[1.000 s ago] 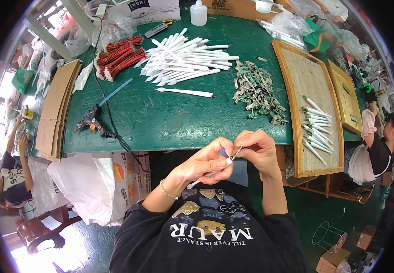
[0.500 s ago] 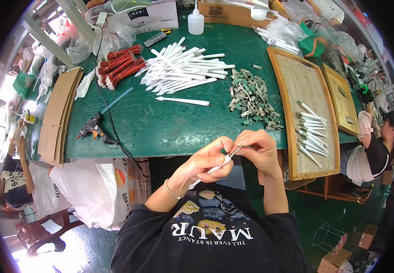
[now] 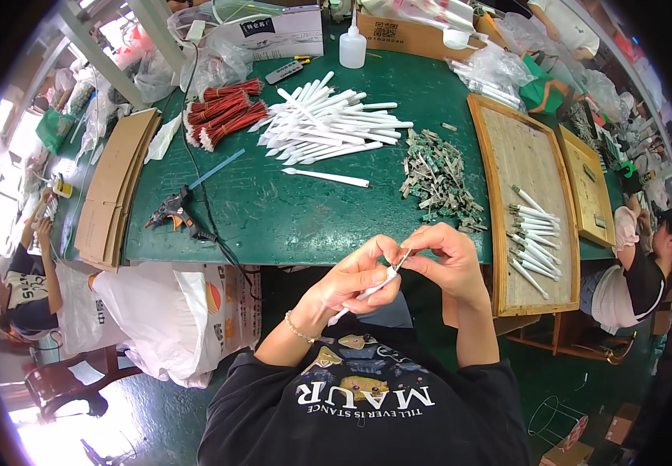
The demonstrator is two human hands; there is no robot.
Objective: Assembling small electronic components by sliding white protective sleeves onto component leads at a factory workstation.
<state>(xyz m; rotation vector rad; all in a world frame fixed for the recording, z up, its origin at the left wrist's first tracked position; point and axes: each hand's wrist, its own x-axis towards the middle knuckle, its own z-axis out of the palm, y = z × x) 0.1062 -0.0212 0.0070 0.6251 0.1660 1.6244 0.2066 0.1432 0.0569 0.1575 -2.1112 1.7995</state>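
My left hand (image 3: 358,278) is closed around a slim white pointed tube (image 3: 338,316), its tip sticking out toward my wrist. At the tube's other end my right hand (image 3: 452,260) pinches a small, thin, metallic-looking piece (image 3: 404,257); its exact kind is too small to tell. Both hands are close together in front of my chest, just off the table's near edge. Ahead on the green table (image 3: 274,225) lie a heap of similar white tubes (image 3: 328,120), one single tube (image 3: 326,178) and a pile of small green-and-silver circuit boards (image 3: 438,179).
At right, a wood-framed tray (image 3: 507,140) holds several white tubes with boards in their ends. Bundled red wires (image 3: 227,116), a hot glue gun (image 3: 177,213), cardboard sheets (image 3: 111,190) and a white squeeze bottle (image 3: 352,48) are also on the table. Co-workers sit on both sides.
The view has shifted slightly, so the table's things appear a little farther right. Both hands keep their grips at the tube's end, with only slight finger movement.
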